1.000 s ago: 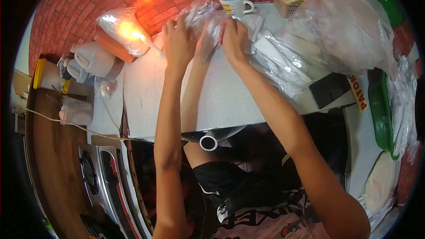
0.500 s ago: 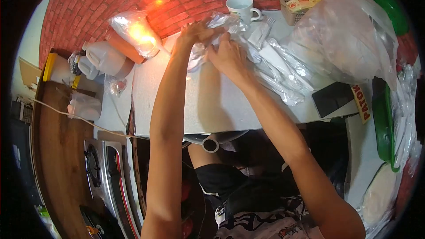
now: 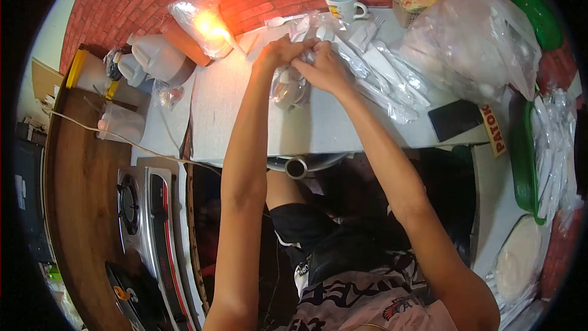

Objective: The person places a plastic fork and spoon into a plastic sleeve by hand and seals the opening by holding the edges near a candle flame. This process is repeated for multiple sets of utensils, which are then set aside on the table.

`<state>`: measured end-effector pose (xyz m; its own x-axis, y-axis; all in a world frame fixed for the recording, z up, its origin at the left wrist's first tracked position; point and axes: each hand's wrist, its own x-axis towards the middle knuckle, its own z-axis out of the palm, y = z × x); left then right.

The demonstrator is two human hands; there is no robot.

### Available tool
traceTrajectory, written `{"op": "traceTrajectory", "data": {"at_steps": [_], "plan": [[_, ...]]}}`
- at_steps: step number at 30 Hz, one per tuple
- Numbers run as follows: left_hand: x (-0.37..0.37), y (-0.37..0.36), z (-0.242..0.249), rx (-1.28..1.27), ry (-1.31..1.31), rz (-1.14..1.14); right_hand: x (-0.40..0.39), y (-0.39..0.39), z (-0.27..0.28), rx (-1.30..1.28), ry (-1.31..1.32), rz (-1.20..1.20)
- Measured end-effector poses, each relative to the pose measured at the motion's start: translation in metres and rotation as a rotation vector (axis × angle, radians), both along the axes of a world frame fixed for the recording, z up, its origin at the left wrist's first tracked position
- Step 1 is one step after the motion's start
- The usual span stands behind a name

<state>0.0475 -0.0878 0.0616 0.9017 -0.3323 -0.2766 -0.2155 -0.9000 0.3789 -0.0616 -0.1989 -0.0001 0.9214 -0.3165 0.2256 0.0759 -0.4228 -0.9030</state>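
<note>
My left hand (image 3: 282,52) and my right hand (image 3: 321,67) meet over the white table, fingers closed on a clear plastic bag (image 3: 289,89). The bag hangs toward me below my fingers, with something pale inside that I cannot make out. Just beyond lie a white plastic spoon (image 3: 278,21) and more clear wrapping. To the right of my right hand, several plastic-wrapped white utensils (image 3: 383,73) are spread out. A white mug (image 3: 344,5) stands behind them.
A large filled plastic bag (image 3: 471,37), a small basket (image 3: 404,12) and a black phone (image 3: 454,121) are on the right. Plastic jugs (image 3: 160,58) and a brightly lit clear bag (image 3: 199,21) stand left. A gas stove (image 3: 144,208) is at lower left.
The camera view has shifted a little. The plastic bag now hangs lower and shows more fully below my hands, and my hands are closer together.
</note>
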Motion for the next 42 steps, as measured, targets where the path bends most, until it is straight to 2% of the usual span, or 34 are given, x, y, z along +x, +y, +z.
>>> {"op": "traceTrajectory", "data": {"at_steps": [3,5,7,8,9,11,12,14,18,20,24,26,27,29,32,36,38,42], "plan": [[-0.001,0.023,-0.017,0.008,-0.053,-0.067,-0.006,0.006,-0.007,0.002,-0.027,0.065],[-0.017,0.032,-0.021,-0.061,-0.014,-0.011,-0.011,0.013,-0.011,0.022,-0.067,0.101],[-0.039,0.04,-0.012,-0.269,0.077,0.087,-0.015,0.023,-0.013,0.012,-0.019,0.129],[-0.06,0.047,0.0,-0.435,0.156,-0.03,-0.015,0.029,-0.014,-0.039,-0.089,0.124],[-0.07,0.053,0.001,-0.433,0.158,-0.025,-0.019,0.034,-0.01,-0.036,-0.087,0.128],[-0.08,0.064,0.001,-0.637,0.249,0.08,-0.031,0.043,0.007,-0.017,-0.029,0.166],[-0.079,0.069,-0.002,-0.637,0.248,0.086,-0.034,0.048,0.009,-0.016,-0.027,0.172],[-0.074,0.083,-0.018,-0.802,0.264,0.113,-0.039,0.057,0.012,-0.002,-0.13,0.18],[-0.082,0.095,-0.023,-0.969,0.313,0.064,-0.042,0.07,0.018,-0.113,-0.113,0.142],[-0.105,0.097,-0.01,-1.044,0.359,0.221,-0.046,0.077,0.02,-0.095,-0.143,0.15],[-0.127,0.112,-0.007,-1.14,0.421,0.317,-0.051,0.088,0.02,-0.079,-0.167,0.222],[-0.138,0.114,-0.002,-1.165,0.366,0.464,-0.053,0.09,0.021,0.171,-0.01,0.307],[-0.134,0.119,-0.011,-1.167,0.365,0.471,-0.051,0.092,0.02,0.171,-0.007,0.313],[-0.119,0.13,-0.036,-1.381,0.494,0.408,-0.046,0.093,0.018,0.761,-0.029,0.266],[-0.11,0.131,-0.044,-1.328,0.478,0.417,-0.025,0.081,-0.005,0.886,-0.018,0.259],[-0.111,0.13,-0.047,-1.279,0.438,0.488,-0.046,0.094,0.012,0.831,-0.086,0.202],[-0.107,0.132,-0.055,-1.291,0.411,0.472,-0.039,0.103,-0.01,0.438,-0.257,0.156],[-0.111,0.136,-0.055,-1.25,0.371,0.474,-0.041,0.112,-0.012,0.292,-0.279,0.049]]}}
